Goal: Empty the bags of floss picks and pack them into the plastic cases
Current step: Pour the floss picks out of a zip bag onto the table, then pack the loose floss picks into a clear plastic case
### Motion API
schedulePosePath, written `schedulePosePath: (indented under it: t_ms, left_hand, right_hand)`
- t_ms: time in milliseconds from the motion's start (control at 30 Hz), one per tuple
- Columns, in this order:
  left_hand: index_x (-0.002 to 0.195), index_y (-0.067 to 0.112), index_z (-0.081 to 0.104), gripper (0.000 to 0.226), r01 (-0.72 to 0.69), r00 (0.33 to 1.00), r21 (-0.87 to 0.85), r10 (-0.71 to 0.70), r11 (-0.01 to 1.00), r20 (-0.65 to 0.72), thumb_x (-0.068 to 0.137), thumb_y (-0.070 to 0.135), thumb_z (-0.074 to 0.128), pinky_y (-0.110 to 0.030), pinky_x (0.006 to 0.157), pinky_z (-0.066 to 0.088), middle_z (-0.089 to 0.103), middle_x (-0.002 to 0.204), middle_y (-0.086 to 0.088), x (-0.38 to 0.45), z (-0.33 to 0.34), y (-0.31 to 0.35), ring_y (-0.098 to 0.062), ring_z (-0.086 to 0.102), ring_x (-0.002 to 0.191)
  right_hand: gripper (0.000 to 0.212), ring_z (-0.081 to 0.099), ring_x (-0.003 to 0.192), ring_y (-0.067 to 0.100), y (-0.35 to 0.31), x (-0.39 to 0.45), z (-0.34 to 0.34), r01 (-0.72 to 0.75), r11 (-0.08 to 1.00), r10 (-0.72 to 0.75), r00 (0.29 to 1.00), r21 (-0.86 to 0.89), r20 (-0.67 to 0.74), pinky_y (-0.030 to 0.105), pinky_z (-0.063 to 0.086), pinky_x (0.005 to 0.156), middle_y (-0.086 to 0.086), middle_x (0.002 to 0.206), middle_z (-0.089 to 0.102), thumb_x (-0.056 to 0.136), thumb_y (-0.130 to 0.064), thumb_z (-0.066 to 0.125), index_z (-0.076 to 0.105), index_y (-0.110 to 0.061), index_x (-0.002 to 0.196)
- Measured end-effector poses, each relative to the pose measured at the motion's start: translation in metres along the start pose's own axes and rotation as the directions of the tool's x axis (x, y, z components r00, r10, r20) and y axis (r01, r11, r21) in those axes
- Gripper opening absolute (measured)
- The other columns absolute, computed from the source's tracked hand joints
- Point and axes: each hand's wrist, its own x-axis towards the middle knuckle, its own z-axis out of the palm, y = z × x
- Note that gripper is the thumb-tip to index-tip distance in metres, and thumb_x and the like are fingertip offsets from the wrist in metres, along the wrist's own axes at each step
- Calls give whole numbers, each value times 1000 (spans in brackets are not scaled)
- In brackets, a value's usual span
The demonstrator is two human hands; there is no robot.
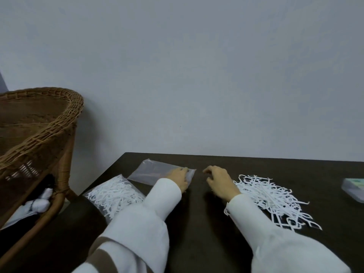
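Your left hand (180,179) lies on the near corner of the emptied clear bag (155,173), fingers on the film; whether they pinch it or merely press it flat cannot be told from this angle. The bag sits flat toward the table's (206,229) far left edge, likely parked there to keep it out of the sorting area. Your right hand (221,181) hovers just right of it, fingers loosely curled and holding nothing. Directly beside that wrist lies the loose heap of floss picks (273,198), spread on the dark tabletop where white pieces show plainly (good contrast for picking up handfuls). A second bag, still full of picks (112,194), waits at the near left, partly under your left sleeve (163,196), within easy reach for the next emptying. One plastic case (353,189) sits at the far right edge, well apart from the heap; whether it stands open is not visible. Judgement: one bag emptied, one remaining, packing not yet begun. A wicker chair (39,125) stands left of the table.
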Motion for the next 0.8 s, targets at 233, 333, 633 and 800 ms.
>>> schedulePosePath:
  t_ms: [233, 333, 633, 800]
  left_hand:
    - [138, 12, 40, 44, -253, 967, -45, 252, 966, -31, 94, 18, 45, -41, 104, 34, 45, 136, -13, -8, 22, 93, -30, 41, 127]
    - [133, 7, 43, 41, -320, 947, -93, 320, 943, -13, 94, 16, 45, -46, 101, 36, 47, 131, -16, -9, 32, 135, -32, 43, 122]
    - [144, 14, 30, 49, -484, 874, -63, 486, 873, 17, 98, 27, 42, -51, 116, 8, 30, 150, -8, -17, 71, 229, -23, 22, 141]
    - [150, 23, 11, 64, -580, 813, 96, 566, 809, 139, 96, 52, 30, -54, 110, -15, 3, 159, -2, -26, 95, 247, -14, -4, 146]
  right_hand:
    - [33, 54, 114, 23, 35, -31, -61, -67, 998, 65, 996, -17, -60, 28, 39, 96, 11, 122, 60, 87, -2, 48, 59, -5, 118]
    - [32, 54, 114, 21, 59, -47, -84, -114, 993, 112, 991, -28, -72, 29, 41, 98, 9, 123, 60, 89, -5, 50, 58, -8, 119]
    - [33, 55, 112, 20, 133, -90, -137, -315, 947, 301, 939, -63, -166, 34, 45, 98, 8, 126, 55, 90, -6, 52, 55, -11, 122]
    - [45, 46, 125, 21, 172, -104, -156, -423, 887, 374, 893, -183, -251, 33, 40, 102, 6, 142, 40, 90, -11, 55, 44, -14, 133]
